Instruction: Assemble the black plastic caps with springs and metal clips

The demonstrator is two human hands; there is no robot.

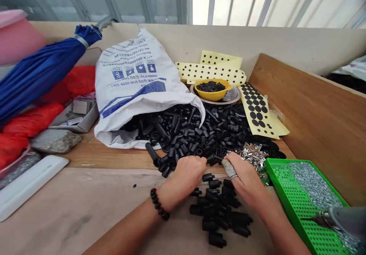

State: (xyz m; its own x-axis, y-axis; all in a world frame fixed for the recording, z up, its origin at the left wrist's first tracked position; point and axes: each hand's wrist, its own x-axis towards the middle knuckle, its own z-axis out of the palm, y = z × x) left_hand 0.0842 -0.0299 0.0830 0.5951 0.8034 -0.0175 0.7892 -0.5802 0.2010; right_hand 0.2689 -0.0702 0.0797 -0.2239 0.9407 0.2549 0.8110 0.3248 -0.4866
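My left hand point(185, 177), with a dark bead bracelet on the wrist, is curled knuckles-up at the near edge of a big heap of black plastic tube parts point(197, 133). Its fingers are folded under and hide whatever they hold. My right hand point(243, 177) lies beside it with a grey finger cot on one finger, fingers bent down onto the same heap next to a small pile of shiny metal clips point(253, 154). A smaller pile of black assembled parts point(220, 213) lies between my forearms.
A white printed sack point(134, 83) spills the black parts. A yellow bowl point(213, 90) of black bits and yellow sheets of black dots point(257, 110) lie behind. A green perforated tray point(303, 198) of small screws sits right, with a tool tip point(340, 218). Blue umbrella point(40, 72) left.
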